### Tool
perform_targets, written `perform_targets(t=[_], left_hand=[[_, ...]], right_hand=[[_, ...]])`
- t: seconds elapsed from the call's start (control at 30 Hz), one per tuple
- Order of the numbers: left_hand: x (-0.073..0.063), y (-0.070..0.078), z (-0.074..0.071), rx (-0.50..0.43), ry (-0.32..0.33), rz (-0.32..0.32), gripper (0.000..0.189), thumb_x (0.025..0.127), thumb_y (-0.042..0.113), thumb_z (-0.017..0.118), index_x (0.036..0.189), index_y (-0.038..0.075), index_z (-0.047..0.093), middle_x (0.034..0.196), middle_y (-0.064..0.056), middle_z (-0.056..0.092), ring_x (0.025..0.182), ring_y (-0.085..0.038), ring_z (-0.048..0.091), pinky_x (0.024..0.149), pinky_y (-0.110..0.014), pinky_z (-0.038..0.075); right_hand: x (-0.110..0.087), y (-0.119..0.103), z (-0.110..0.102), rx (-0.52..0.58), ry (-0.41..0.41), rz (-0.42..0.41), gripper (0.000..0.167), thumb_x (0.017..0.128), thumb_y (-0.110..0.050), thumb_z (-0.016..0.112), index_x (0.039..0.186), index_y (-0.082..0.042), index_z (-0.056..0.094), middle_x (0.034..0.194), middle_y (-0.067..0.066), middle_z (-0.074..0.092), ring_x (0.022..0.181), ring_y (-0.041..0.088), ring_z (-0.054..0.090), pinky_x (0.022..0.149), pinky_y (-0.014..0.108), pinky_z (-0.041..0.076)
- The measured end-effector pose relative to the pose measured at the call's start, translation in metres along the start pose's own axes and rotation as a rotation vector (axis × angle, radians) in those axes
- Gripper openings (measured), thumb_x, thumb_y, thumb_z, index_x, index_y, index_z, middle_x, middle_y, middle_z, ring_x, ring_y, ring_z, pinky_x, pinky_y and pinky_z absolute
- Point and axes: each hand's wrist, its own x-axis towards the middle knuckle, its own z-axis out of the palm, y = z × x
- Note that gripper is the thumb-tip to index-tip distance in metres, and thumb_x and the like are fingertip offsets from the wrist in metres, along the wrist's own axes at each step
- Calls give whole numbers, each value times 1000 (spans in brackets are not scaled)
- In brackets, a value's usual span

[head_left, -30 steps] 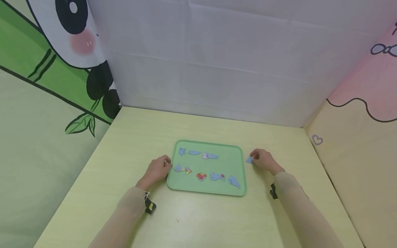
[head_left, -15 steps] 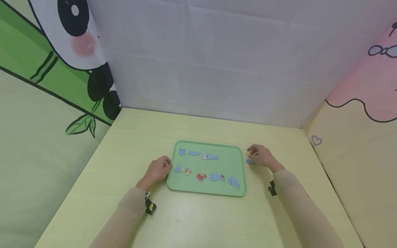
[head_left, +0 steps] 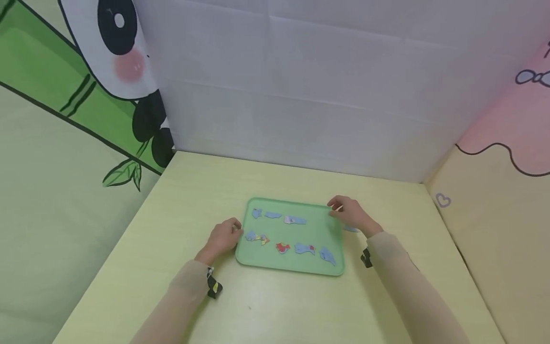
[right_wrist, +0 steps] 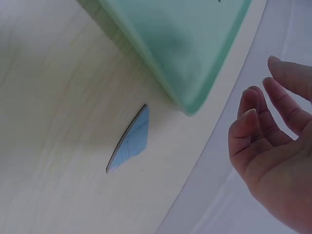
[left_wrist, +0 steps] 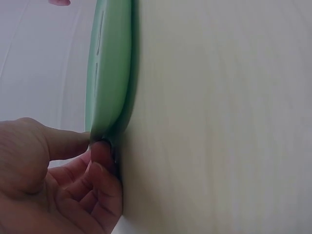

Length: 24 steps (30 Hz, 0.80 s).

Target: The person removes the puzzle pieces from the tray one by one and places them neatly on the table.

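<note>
My left hand [head_left: 222, 237] pinches the green tray [head_left: 318, 230] at its left edge, likely steadying it; my right hand [head_left: 349, 212], loosely curled, holding nothing, hovers by its far right corner. A blue piece [right_wrist: 132, 139] lies on the bench [head_left: 283, 310] just beside; other pieces [head_left: 295, 220] sit spaced inside, probably for visibility.

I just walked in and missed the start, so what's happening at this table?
A person's left hand pinches the left edge of the tray. Their right hand, holding nothing, hovers by the tray's far right corner. One blue piece lies on the table just outside the tray's right side; the other pieces lie in two rows on the tray.
</note>
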Motion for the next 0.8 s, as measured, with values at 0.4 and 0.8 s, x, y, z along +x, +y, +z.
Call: perform_targets(t=[0.4,0.8], left_hand=[[0,-1,1,1,10,-4,23,95,19,55,110,2,58,81,-5,59,70,-18,55,64,-34,46],[-1,0,0,-8,0,0,24,94,19,56,110,1,59,78,-5,59,67,-18,54,61,-32,46]], right_hand=[[12,-13,19,22,-47,1,29,89,-13,67,115,-2,60,104,11,60,95,28,58,79,41,47],[22,-19,32,15,-99,-43,32,89,-14,68,116,0,59,104,12,60,96,28,58,78,40,48]])
